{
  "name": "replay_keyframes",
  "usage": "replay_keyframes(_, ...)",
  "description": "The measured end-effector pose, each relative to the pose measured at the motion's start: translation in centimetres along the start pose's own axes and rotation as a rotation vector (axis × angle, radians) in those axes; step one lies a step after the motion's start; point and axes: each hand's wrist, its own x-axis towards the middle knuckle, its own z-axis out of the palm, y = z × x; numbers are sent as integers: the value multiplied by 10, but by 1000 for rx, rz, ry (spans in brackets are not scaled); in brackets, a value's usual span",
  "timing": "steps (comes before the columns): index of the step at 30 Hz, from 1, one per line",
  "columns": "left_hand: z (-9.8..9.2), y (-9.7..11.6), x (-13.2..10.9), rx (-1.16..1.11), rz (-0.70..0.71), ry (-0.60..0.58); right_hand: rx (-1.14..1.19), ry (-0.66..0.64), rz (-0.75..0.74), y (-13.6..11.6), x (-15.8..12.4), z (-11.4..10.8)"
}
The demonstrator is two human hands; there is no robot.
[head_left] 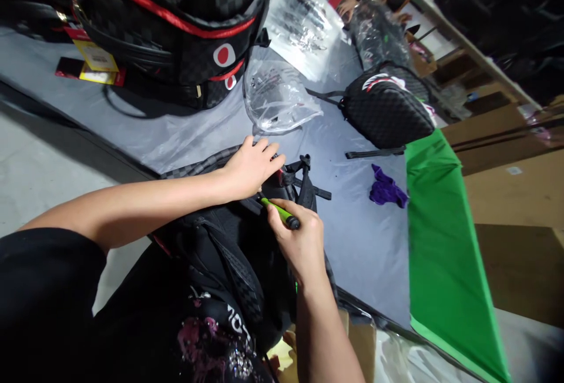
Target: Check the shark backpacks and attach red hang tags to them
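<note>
A black checkered backpack [229, 248] lies at the table's near edge, against my body. My left hand [253, 168] rests on its upper part, fingers spread and slightly bent over the fabric; its thumb is mostly hidden. In my right hand [302, 236] is a slim, bright green pen-like tool [277, 211] with a black end, gripped between thumb and fingers. The tool's tip points into the backpack beside my left hand, and what it touches is hidden. Black straps [304, 180] with buckles lie just right of my left hand.
Black checkered backpacks with red trim [176, 36] and tags stand at the back left. Behind my hands lies a clear plastic bag [279, 98]. To the right are a small checkered bag [388, 107], a purple cloth [386, 188] and green fabric [449, 242]. Another person works at the far side.
</note>
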Motion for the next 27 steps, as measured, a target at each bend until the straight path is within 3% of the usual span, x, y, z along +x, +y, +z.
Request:
replay_keyframes(3,-6,-3,1,-6,17,-33,3,17,-1,0,-2,0)
replay_keyframes(7,-17,-24,1,-49,68,-178,75,76,-37,-2,-6,6)
replay_keyframes(11,-28,-44,-6,-85,-40,-256,145,180,-99,-8,-9,19)
replay_keyframes(14,-33,-39,-13,-56,-96,-300,221,211,-160,-12,-7,31)
replay_keyframes(19,-32,-25,-17,24,-102,-314,261,217,-141,-16,-2,44)
replay_keyframes(24,-25,-30,-17,64,-123,-301,429,106,-63,-22,2,48)
replay_keyframes(27,-23,-36,-19,59,-70,-273,455,116,-35,-23,2,49)
